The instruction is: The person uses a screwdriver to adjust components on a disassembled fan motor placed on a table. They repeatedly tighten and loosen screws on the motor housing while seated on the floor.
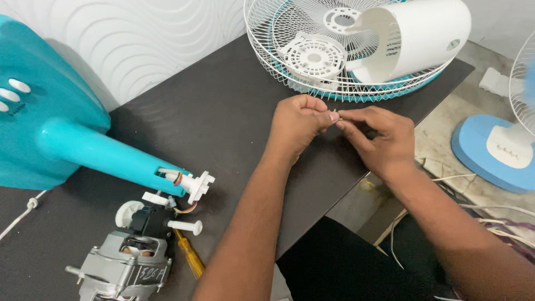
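left hand point(298, 120) fisted | right hand point(379, 139) curled | fingertips meet, both pinching tiny part point(336, 116) above table point(223, 111)

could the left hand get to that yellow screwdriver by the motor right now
Probably yes, once it lets go. The left hand is pinching a tiny part together with the right hand. The yellow screwdriver lies uncovered on the dark table beside the motor, nothing lying across it.
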